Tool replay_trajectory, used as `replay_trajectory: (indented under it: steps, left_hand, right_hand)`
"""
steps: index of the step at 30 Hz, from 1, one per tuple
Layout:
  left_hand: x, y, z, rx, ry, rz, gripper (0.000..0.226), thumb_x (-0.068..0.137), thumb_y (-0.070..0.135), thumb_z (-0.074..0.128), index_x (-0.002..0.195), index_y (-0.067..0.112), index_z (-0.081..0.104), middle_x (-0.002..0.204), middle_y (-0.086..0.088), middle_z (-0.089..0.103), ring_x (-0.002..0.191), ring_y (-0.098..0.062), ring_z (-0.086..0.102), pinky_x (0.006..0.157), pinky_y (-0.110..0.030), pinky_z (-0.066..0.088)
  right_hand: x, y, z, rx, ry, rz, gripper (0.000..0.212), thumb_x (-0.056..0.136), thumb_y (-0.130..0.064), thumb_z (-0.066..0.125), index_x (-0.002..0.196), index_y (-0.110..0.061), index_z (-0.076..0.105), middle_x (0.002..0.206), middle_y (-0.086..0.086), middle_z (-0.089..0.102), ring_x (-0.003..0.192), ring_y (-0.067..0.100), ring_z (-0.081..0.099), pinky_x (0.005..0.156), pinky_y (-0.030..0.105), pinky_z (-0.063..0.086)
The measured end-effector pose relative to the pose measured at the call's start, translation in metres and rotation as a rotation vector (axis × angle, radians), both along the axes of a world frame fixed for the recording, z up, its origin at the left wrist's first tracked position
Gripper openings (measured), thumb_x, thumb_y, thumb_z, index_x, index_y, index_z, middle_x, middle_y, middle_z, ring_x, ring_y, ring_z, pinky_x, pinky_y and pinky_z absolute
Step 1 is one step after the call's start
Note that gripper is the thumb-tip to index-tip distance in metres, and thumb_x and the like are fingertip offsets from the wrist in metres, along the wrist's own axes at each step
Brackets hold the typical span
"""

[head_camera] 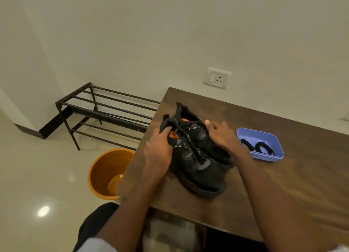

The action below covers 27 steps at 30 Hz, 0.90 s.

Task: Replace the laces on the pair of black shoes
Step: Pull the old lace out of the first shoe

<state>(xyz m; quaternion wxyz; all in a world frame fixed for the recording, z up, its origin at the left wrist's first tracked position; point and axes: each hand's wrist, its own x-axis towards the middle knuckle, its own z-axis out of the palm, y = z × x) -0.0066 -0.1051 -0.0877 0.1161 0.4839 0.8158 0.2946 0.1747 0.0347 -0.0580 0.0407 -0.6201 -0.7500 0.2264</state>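
The pair of black shoes (198,155) stands side by side on the brown wooden surface (283,185), toes toward the person, old laces still threaded. The left hand (158,147) grips the collar of the left shoe with curled fingers (166,131), while the right hand (222,136) rests on the outer side of the right shoe, its fingers bent around the upper. Just beside the right hand sits a blue tray (264,136) holding two coiled black laces (262,147); an orange bucket (107,174) and a dark metal rack (105,111) stand on the floor.
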Motion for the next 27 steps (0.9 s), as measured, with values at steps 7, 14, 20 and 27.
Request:
replay_trajectory:
  steps: [7, 14, 20, 27]
  left_hand:
    - [-0.025, 0.071, -0.002, -0.060, 0.108, -0.175, 0.049, 0.101, 0.033, 0.055, 0.146, 0.050, 0.045, 0.115, 0.001, 0.051, 0.100, -0.025, 0.061, 0.080, -0.034, 0.047]
    - [-0.043, 0.095, -0.019, 0.024, 0.146, -0.320, 0.057, 0.099, 0.011, 0.051, 0.146, 0.043, 0.052, 0.122, -0.002, 0.058, 0.102, -0.019, 0.057, 0.080, -0.034, 0.046]
    - [-0.047, 0.097, -0.007, 0.314, -0.005, -0.210, 0.048, 0.093, -0.003, 0.053, 0.122, 0.029, 0.073, 0.113, 0.001, 0.065, 0.094, -0.011, 0.062, 0.086, -0.030, 0.054]
    - [0.006, 0.089, 0.016, 0.298, 0.068, -0.549, 0.029, 0.105, 0.022, 0.054, 0.132, 0.024, 0.064, 0.130, 0.008, 0.064, 0.126, -0.007, 0.055, 0.114, -0.038, 0.041]
  right_hand:
    - [0.021, -0.063, -0.028, 0.134, 0.118, -0.193, 0.054, 0.093, -0.076, 0.046, 0.120, -0.031, 0.057, 0.119, 0.003, 0.049, 0.100, 0.025, 0.059, 0.079, 0.039, 0.045]
    - [0.017, -0.075, -0.036, 0.294, 0.168, -0.277, 0.049, 0.084, -0.075, 0.060, 0.104, -0.030, 0.055, 0.117, -0.004, 0.042, 0.111, 0.018, 0.045, 0.086, 0.036, 0.047]
    - [0.028, -0.060, -0.037, 0.325, 0.428, -0.256, 0.028, 0.092, -0.056, 0.066, 0.094, -0.029, 0.059, 0.104, -0.010, 0.056, 0.097, 0.010, 0.056, 0.076, 0.026, 0.046]
    - [0.037, -0.050, -0.036, 0.440, 0.703, -0.168, 0.015, 0.091, -0.032, 0.075, 0.099, -0.028, 0.064, 0.104, -0.009, 0.062, 0.099, 0.000, 0.060, 0.085, 0.015, 0.048]
